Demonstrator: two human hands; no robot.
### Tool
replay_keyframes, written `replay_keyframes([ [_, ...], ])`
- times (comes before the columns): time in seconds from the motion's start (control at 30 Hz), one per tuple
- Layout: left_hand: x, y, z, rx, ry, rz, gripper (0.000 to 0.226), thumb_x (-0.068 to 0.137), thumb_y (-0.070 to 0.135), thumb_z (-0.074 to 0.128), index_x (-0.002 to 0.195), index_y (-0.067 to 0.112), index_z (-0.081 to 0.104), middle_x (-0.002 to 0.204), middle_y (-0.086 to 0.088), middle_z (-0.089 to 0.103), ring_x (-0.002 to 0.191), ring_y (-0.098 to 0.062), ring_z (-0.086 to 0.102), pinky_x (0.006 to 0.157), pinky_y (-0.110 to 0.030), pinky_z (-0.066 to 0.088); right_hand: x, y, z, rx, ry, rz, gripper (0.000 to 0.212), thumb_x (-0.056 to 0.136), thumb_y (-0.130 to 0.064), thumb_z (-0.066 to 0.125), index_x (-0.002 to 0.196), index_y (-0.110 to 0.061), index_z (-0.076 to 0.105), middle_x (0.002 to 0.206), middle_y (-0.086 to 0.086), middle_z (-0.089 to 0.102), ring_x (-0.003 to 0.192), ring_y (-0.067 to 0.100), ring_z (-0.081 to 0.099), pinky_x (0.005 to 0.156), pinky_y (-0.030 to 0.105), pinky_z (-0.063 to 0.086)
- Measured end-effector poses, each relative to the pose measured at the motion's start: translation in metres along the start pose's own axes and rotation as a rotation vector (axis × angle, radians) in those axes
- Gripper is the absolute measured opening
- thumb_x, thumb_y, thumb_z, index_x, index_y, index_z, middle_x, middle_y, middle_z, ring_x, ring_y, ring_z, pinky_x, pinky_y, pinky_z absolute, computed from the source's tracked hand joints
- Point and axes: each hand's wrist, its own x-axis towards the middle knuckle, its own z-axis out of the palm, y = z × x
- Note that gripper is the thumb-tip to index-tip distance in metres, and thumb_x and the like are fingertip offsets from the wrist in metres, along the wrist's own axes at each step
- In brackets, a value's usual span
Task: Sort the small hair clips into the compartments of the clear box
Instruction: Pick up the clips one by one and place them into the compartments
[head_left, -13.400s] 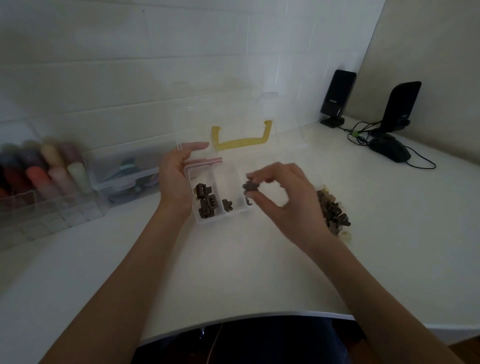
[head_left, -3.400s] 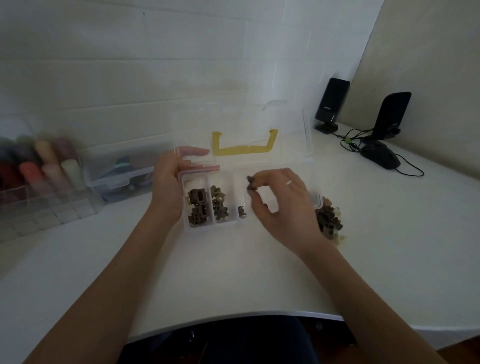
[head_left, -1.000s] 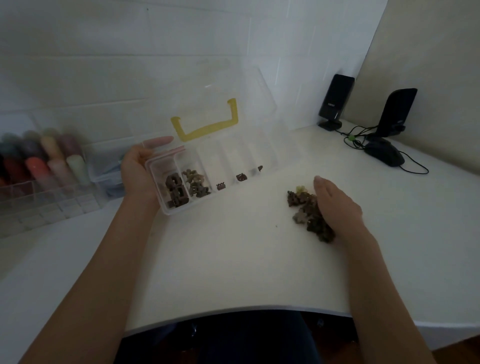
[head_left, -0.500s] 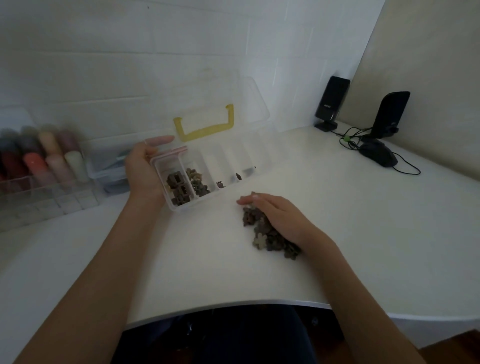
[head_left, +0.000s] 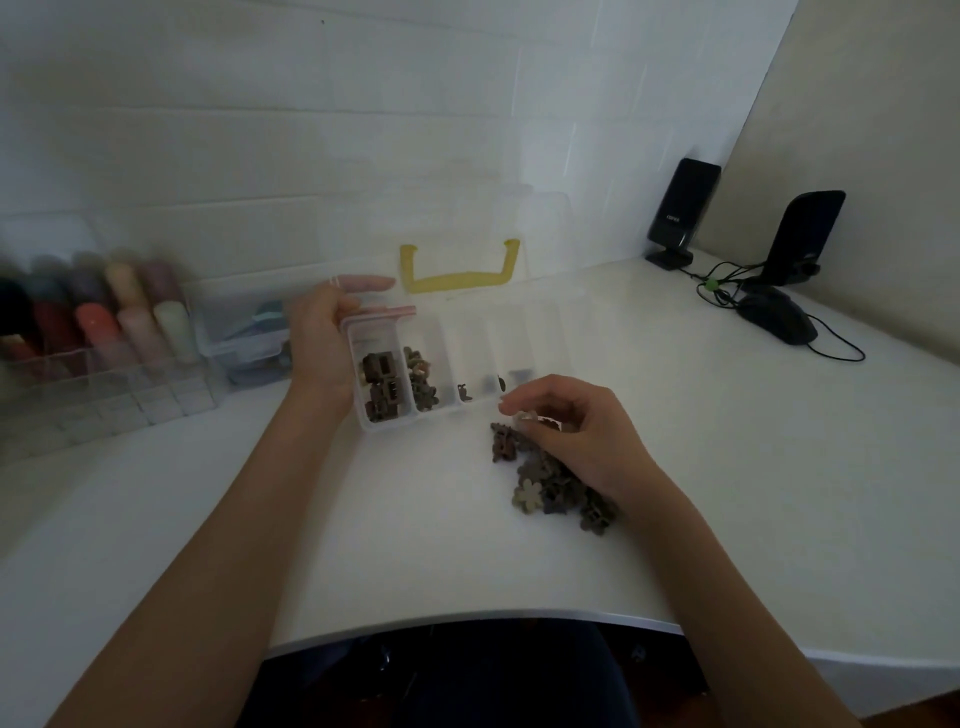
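While the left hand (head_left: 322, 343) grips the left end of the clear plastic compartment box (head_left: 452, 358) toward the bench's (head_left: 727, 467) back edge, its lid raised, the right hand (head_left: 576, 431) curls over the pile of small dark hair clips (head_left: 550, 483) just before it, fingertips pinching one clip.

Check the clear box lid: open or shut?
Open. The lid with its yellow handle stands up behind the clear box, leaving the compartments uncovered. The left hand holds the box's end.

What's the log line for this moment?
left hand: holds clear plastic compartment box | right hand: pinching in brown hair clip pile | sorting unfinished
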Motion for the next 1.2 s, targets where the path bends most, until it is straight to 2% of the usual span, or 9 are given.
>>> replay_keyframes([
  [0.13,0.002,-0.001,-0.001,0.018,0.013,-0.014,0.032,0.065,0.018,0.043,0.063,0.017,0.075,0.082,-0.016,0.061,0.083,-0.033,0.058,0.08,-0.04,0.048,-0.003,-0.004,-0.002,0.049,0.075,-0.019,0.02,0.078,0.003,0.071,0.093,-0.011,0.07,0.093,-0.001,0.072,0.093,0.01,0.067,0.084,0.019,0.049],
  [0.27,0.003,-0.001,-0.001,-0.006,0.011,-0.011,0.033,0.066,0.016,0.043,0.063,0.016,0.075,0.081,-0.016,0.06,0.078,-0.031,0.058,0.077,-0.038,0.049,-0.003,-0.005,-0.003,0.072,0.081,-0.006,0.038,0.072,0.003,0.076,0.103,-0.017,0.067,0.09,0.0,0.066,0.088,0.016,0.064,0.082,0.029,0.054],
  [0.47,0.003,0.0,-0.003,0.077,0.011,0.026,0.031,0.068,0.017,0.044,0.065,0.018,0.075,0.077,-0.013,0.063,0.079,-0.031,0.06,0.079,-0.04,0.049,-0.002,-0.015,-0.005,0.158,0.29,0.016,0.013,0.073,-0.004,0.078,0.081,-0.008,0.068,0.077,0.002,0.065,0.074,0.011,0.062,0.059,0.023,0.054],
  [0.57,0.0,0.001,-0.001,0.092,-0.042,0.052,0.039,0.079,0.012,0.038,0.067,0.019,0.075,0.068,-0.008,0.068,0.072,-0.026,0.063,0.076,-0.037,0.049,0.0,-0.017,-0.003,0.137,0.295,0.002,0.011,0.076,-0.006,0.076,0.081,-0.01,0.067,0.083,0.005,0.067,0.08,0.018,0.063,0.064,0.029,0.056],
  [0.8,-0.006,0.001,0.003,0.166,-0.079,0.108,0.042,0.082,0.012,0.036,0.065,0.021,0.074,0.06,-0.003,0.07,0.067,-0.021,0.067,0.071,-0.033,0.05,0.016,-0.047,0.027,0.043,0.151,-0.227,0.031,0.083,0.001,0.067,0.102,-0.021,0.058,0.101,0.003,0.063,0.099,0.011,0.062,0.082,0.02,0.052],
  [0.87,-0.005,0.001,0.002,0.196,-0.086,0.118,0.036,0.074,0.018,0.04,0.065,0.022,0.074,0.069,-0.01,0.068,0.075,-0.028,0.065,0.077,-0.039,0.049,0.024,-0.055,0.041,-0.035,0.121,-0.295,0.025,0.085,-0.001,0.065,0.099,-0.02,0.059,0.1,0.001,0.064,0.096,0.008,0.062,0.082,0.02,0.053],
  [1.0,-0.004,0.002,0.0,0.22,-0.094,0.123,0.036,0.071,0.021,0.04,0.066,0.023,0.075,0.084,-0.023,0.056,0.084,-0.035,0.058,0.084,-0.048,0.045,0.04,-0.051,0.059,-0.377,0.17,-0.462,0.01,0.085,-0.009,0.065,0.094,-0.011,0.063,0.092,-0.002,0.066,0.089,0.014,0.059,0.075,0.033,0.051],
  [1.13,-0.004,0.002,-0.001,0.233,-0.096,0.116,0.035,0.072,0.021,0.04,0.068,0.022,0.075,0.082,-0.021,0.061,0.084,-0.034,0.06,0.083,-0.05,0.045,0.046,-0.045,0.06,-0.357,0.216,-0.426,0.015,0.086,-0.008,0.064,0.099,-0.014,0.062,0.093,-0.01,0.065,0.089,0.009,0.053,0.074,0.02,0.047],
  [1.2,-0.004,0.002,0.0,0.246,-0.081,0.112,0.034,0.073,0.022,0.042,0.068,0.022,0.075,0.078,-0.021,0.061,0.081,-0.033,0.061,0.081,-0.049,0.045,0.048,-0.041,0.058,-0.381,0.198,-0.41,0.021,0.085,-0.005,0.063,0.103,-0.015,0.061,0.098,-0.008,0.063,0.093,0.01,0.053,0.077,0.021,0.047],
])
